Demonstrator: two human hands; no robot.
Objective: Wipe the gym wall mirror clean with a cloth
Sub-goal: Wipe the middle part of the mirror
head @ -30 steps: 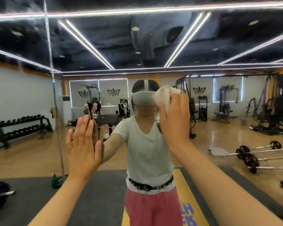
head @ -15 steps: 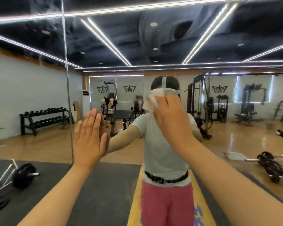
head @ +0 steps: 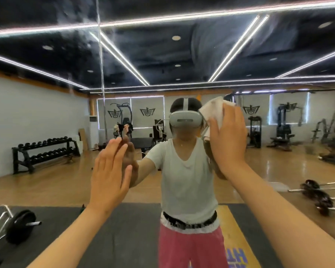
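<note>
Mid-job, by the look of it. Hard to judge the wiped share of the mirror (head: pixel 37 117). Shows a speckled grey haze high on the left, around the upright seam (head: pixel 103 78), so probably not done up there. Reads clear at head height through the middle and right, though possibly streaked under the blur. Likely left to do: the upper reaches, the panel left of the seam, and the low band near the floor.

Left hand (head: pixel 110 171): open, fingers straight and close together, laid flat on the glass, holding nothing. Seems a brace rather than a wipe.

Right hand (head: pixel 228 140): flat as well, fingers straight, pressing the cloth (head: pixel 213 111) onto the glass at head height, just right of the reflected headset (head: pixel 185 119). Bunched white cloth, poking out above and left of the fingers.

Counted, left to right:
- one reflected dumbbell rack (head: pixel 45 151)
- one barbell plate (head: pixel 21 225) low down
- one seam, hence two mirror panels in view
- two hands
- one cloth
- barbells (head: pixel 317 192) at the right edge, too blurred to number
</note>
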